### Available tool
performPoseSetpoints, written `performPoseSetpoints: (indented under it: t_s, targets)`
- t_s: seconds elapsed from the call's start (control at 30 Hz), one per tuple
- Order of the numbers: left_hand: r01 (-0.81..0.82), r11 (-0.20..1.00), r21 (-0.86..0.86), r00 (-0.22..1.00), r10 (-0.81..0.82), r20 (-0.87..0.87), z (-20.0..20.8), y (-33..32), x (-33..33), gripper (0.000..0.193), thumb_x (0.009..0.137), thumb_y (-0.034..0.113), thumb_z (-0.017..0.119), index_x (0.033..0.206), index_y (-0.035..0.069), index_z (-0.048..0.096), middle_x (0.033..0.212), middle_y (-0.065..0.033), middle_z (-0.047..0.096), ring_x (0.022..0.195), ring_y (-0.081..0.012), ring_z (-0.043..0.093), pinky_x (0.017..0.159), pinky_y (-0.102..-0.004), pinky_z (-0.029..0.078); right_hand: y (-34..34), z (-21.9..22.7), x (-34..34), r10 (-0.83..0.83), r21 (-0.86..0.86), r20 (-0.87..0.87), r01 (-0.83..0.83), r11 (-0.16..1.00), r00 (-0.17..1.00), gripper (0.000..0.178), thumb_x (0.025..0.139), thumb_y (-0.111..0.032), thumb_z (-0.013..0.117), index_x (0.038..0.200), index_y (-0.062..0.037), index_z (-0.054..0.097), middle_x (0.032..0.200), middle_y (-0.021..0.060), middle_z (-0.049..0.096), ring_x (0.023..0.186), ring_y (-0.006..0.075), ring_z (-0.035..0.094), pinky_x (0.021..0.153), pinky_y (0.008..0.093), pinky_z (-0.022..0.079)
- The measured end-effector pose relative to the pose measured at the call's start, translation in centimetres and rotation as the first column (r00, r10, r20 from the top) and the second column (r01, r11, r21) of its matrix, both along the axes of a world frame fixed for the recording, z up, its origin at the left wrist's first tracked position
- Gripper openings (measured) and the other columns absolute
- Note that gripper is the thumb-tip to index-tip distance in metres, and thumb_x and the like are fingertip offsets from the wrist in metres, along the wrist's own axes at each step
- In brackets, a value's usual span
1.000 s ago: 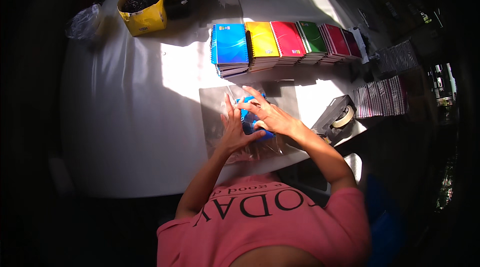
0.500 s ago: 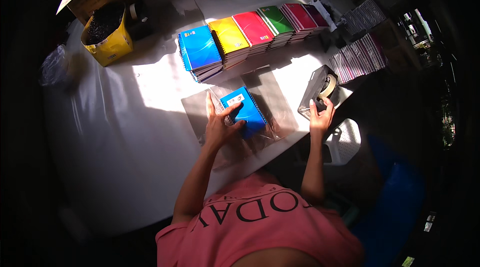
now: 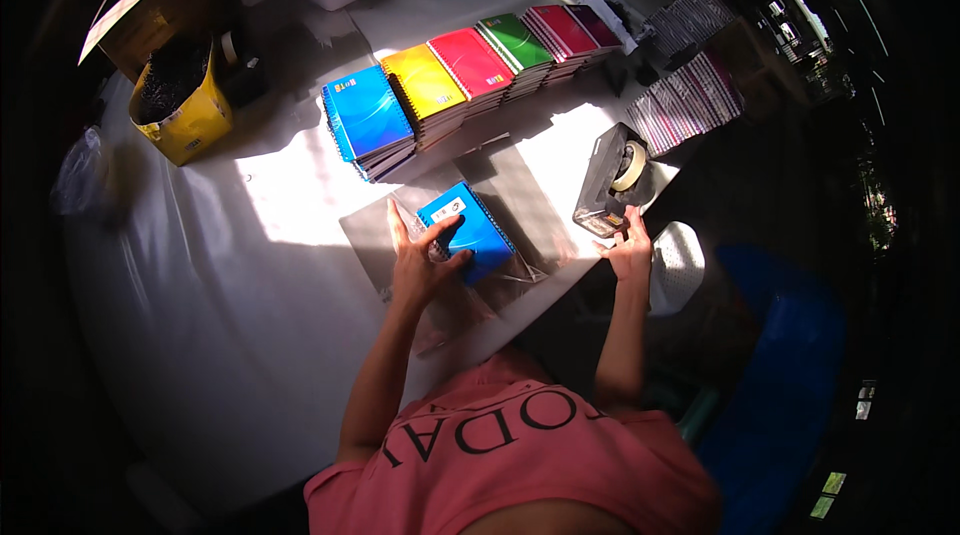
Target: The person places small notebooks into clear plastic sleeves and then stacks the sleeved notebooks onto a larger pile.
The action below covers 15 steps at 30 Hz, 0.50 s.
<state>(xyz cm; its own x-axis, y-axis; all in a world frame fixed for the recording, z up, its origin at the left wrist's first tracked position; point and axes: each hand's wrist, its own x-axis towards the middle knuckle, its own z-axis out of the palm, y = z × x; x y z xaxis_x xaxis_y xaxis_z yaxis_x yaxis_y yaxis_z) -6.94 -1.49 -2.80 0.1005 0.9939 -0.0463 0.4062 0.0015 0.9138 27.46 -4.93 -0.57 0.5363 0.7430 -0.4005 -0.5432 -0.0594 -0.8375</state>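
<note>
Head view: blue spiral notebook [image 3: 468, 232] lying on a clear plastic sheet [image 3: 520, 197] near the bench's [image 3: 200, 335] front edge, pinned by left hand [image 3: 420, 260] with spread fingers, wrap seemingly not yet taped; right hand [image 3: 630, 253] open at tape dispenser [image 3: 612, 181] by the right edge; notebook stacks [image 3: 450, 85] behind, likely still waiting.

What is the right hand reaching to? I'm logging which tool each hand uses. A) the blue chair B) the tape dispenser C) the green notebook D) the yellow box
B: the right hand touches the base of the tape dispenser at the table's edge, while the left hand rests on the blue notebook.
</note>
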Motion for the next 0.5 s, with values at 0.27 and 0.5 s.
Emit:
performPoseSetpoints:
  t_s: [0.27, 0.5]
  targets:
    - [0.017, 0.998, 0.054, 0.999, -0.014, -0.049, -0.6, 0.0, -0.2, 0.059, 0.065, 0.026, 0.079, 0.120, 0.028, 0.058, 0.142, -0.0123, 0.029, 0.138, -0.0357, 0.013, 0.093, -0.0420, 0.046, -2.3, 2.7, -4.8, 0.368, -0.100, 0.863, 0.596, 0.797, -0.347, 0.019, 0.082, -0.022, 0.063, 0.088, -0.0076, 0.073, 0.126, 0.0104, 0.054, 0.128, 0.0204, 0.037, 0.101, 0.0486, 0.028]
    - [0.046, 0.994, 0.101, 0.997, -0.039, -0.070, -0.9, 0.1, -0.3, 0.066, 0.064, 0.028, 0.081, 0.124, 0.024, 0.055, 0.131, -0.0026, 0.052, 0.141, -0.0315, -0.007, 0.088, -0.0402, 0.049, 5.0, 8.1, -13.3, 0.860, -0.457, 0.480, -0.786, 0.416, 0.176, 0.051, 0.080, -0.013, 0.068, 0.128, -0.0066, 0.050, 0.064, 0.0024, 0.064, 0.046, 0.0028, 0.045, 0.038, 0.0209, 0.035]
